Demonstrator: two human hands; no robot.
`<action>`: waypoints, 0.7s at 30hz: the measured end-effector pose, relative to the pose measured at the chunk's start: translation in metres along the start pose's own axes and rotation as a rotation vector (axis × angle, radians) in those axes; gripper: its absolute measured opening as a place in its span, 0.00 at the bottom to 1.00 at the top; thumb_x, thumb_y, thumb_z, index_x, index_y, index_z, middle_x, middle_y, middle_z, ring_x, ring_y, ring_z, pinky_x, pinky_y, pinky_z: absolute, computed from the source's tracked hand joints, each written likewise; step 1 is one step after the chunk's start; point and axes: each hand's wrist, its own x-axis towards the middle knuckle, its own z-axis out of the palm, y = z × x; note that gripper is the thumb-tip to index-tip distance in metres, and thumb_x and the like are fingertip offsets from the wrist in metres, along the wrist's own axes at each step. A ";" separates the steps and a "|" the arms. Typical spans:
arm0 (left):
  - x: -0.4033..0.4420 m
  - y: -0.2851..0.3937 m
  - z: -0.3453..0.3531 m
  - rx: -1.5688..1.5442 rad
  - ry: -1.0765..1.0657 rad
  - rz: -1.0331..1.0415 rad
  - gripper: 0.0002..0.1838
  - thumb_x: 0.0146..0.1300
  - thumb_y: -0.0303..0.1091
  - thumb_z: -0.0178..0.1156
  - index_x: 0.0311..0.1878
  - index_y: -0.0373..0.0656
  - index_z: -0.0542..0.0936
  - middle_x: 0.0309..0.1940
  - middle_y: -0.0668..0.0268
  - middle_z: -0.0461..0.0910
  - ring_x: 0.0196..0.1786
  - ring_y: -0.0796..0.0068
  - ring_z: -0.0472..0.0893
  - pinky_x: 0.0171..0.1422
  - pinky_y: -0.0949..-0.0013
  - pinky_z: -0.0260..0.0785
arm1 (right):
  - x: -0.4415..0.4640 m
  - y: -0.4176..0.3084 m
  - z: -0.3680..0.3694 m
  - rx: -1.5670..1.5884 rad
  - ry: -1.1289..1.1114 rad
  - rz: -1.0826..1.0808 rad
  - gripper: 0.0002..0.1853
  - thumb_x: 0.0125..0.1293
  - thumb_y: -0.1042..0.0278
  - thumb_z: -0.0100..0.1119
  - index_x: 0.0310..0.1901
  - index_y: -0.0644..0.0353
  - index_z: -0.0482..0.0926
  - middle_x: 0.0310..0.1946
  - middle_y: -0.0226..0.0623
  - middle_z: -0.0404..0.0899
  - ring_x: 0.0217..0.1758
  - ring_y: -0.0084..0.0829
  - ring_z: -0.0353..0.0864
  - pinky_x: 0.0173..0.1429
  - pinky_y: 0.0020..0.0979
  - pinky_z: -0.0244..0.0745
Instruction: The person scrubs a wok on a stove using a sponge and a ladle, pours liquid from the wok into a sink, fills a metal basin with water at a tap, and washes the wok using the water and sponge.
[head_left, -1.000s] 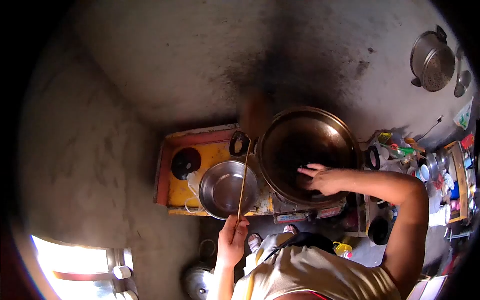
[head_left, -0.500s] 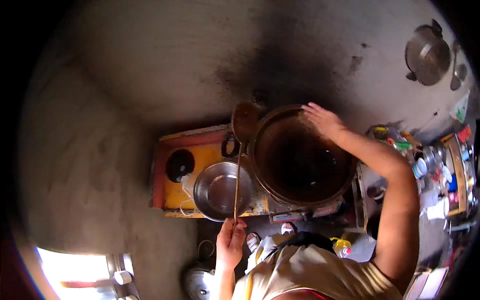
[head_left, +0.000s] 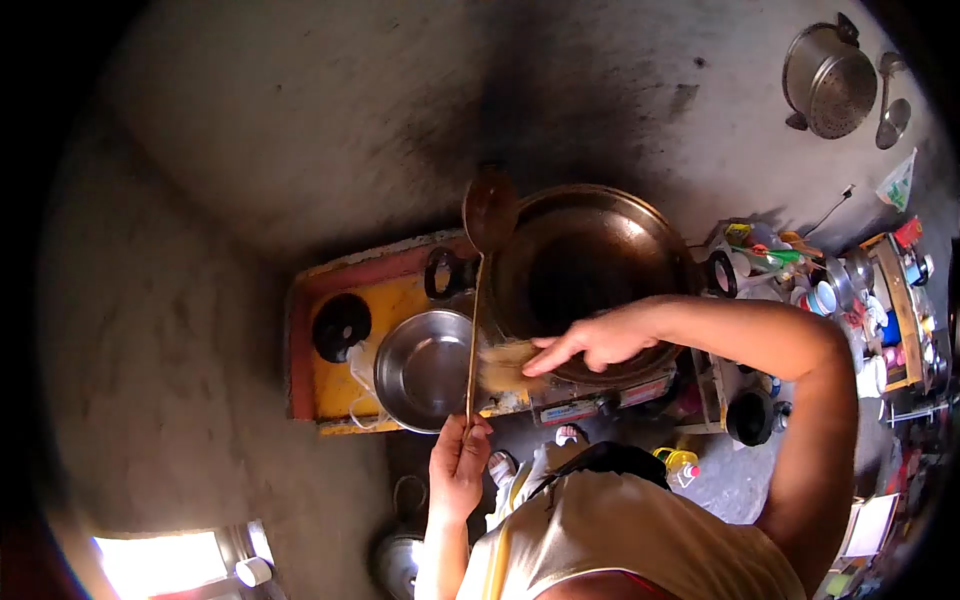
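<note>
My left hand (head_left: 458, 468) grips the lower end of a long-handled ladle (head_left: 490, 212). Its round, brown-stained bowl is raised beside the left rim of a large dark wok (head_left: 635, 225). In my right hand (head_left: 605, 342), over the wok's near left side, is a tan, bristly scrubber (head_left: 510, 366), blurred by motion; its exact kind is unclear. The scrubber is close to the ladle's handle. Under that handle a steel basin (head_left: 398, 378) sits on the yellow stove top (head_left: 325, 388). The wok's inside looks wet and shiny.
A black burner (head_left: 341, 325) and a white plastic bag (head_left: 362, 372) lie left of the basin. To the right, a crowded shelf (head_left: 890, 290) holds bowls and bottles. A pot (head_left: 840, 90) hangs on the wall. An oil bottle (head_left: 680, 466) and a lidded pot (head_left: 400, 560) stand below.
My right hand has swept from the wok's far rim to its near left side, bringing the tan scrubber towards the ladle handle. My left hand keeps hold of the ladle.
</note>
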 end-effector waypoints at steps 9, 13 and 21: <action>0.001 0.005 -0.011 -0.162 0.180 0.102 0.07 0.67 0.34 0.46 0.38 0.41 0.69 0.18 0.79 0.58 0.20 0.90 0.54 0.23 0.82 0.45 | 0.027 -0.037 -0.017 -0.468 0.924 -0.444 0.17 0.51 0.86 0.44 0.38 0.58 0.78 0.43 0.42 0.77 0.56 0.43 0.70 0.57 0.37 0.67; -0.012 0.010 -0.046 -0.201 0.261 0.191 0.08 0.67 0.34 0.45 0.38 0.40 0.68 0.17 0.77 0.58 0.18 0.89 0.54 0.21 0.82 0.45 | 0.019 -0.058 0.002 -0.546 0.957 -0.367 0.14 0.53 0.83 0.48 0.41 0.58 0.77 0.37 0.43 0.78 0.48 0.40 0.75 0.49 0.34 0.72; -0.035 -0.005 -0.089 -0.206 0.389 0.195 0.09 0.67 0.37 0.46 0.36 0.41 0.68 0.15 0.78 0.55 0.16 0.90 0.51 0.19 0.81 0.42 | 0.189 -0.033 0.068 -0.554 0.521 -0.075 0.15 0.57 0.66 0.51 0.46 0.61 0.72 0.45 0.45 0.74 0.48 0.44 0.74 0.51 0.40 0.69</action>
